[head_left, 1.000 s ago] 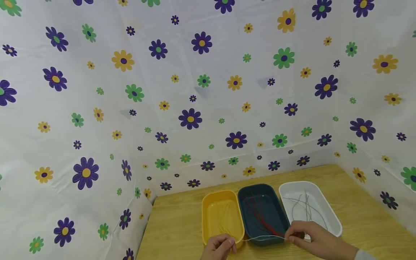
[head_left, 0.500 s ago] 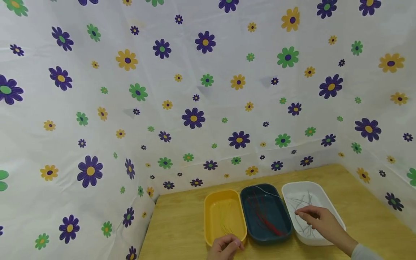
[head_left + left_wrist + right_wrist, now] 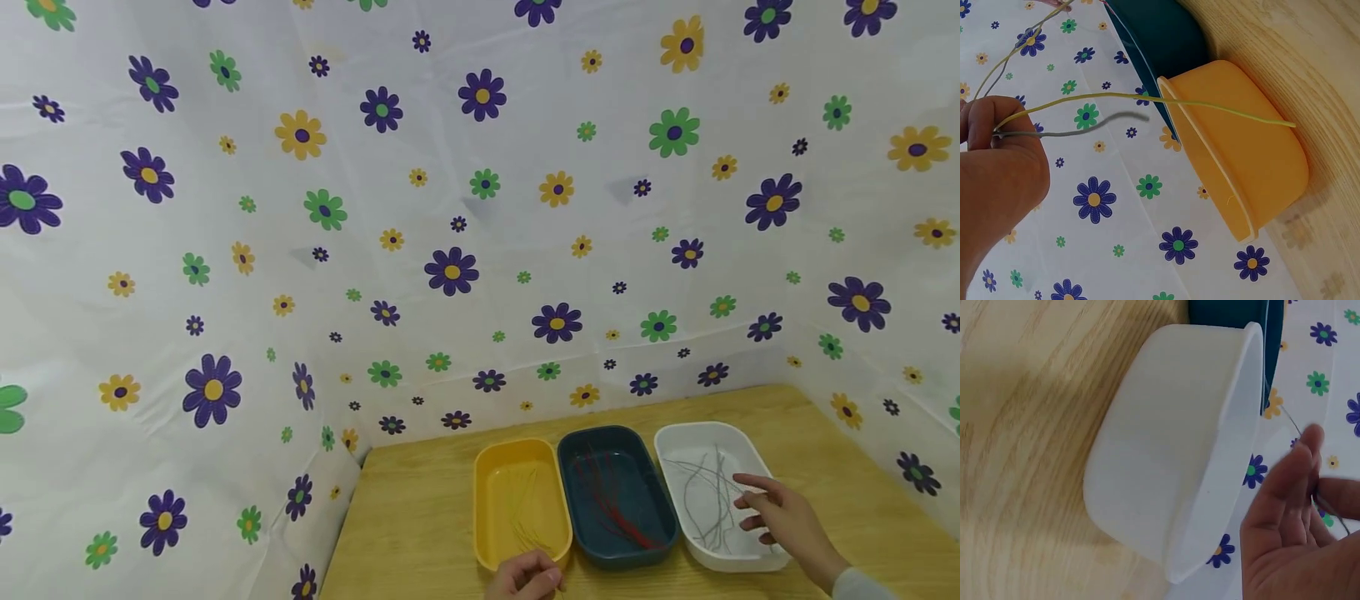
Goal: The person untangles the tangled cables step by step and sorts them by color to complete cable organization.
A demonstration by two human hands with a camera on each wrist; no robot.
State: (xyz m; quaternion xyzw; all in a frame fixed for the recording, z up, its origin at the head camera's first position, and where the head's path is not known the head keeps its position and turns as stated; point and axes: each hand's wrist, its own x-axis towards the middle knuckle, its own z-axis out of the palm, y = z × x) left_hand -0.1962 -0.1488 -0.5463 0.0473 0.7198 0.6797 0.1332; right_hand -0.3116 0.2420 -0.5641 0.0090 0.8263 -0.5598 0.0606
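Observation:
My left hand (image 3: 525,575) pinches thin wires at the front of the yellow tray (image 3: 480,500). The left wrist view has a yellow wire (image 3: 1229,111) and a grey wire (image 3: 1085,130) coming from its curled fingers. Over the right side of the white tray (image 3: 663,442), my right hand (image 3: 787,525) is spread, its fingers apart. Several grey wires (image 3: 716,483) lie in that tray. In the right wrist view a grey wire (image 3: 1291,420) passes by the right hand's fingers and thumb, beside the white tray.
A dark teal tray (image 3: 567,483) with a bundle of red wires (image 3: 622,521) stands between the other two. Thin yellow wires (image 3: 517,525) lie in the yellow tray. The wooden table (image 3: 412,500) meets a flower-patterned sheet (image 3: 510,233) behind and at both sides.
A grey wire was stretched between both hands. My right hand has moved right to the white tray and spread its fingers, letting the wire go. The left hand stays near the yellow tray.

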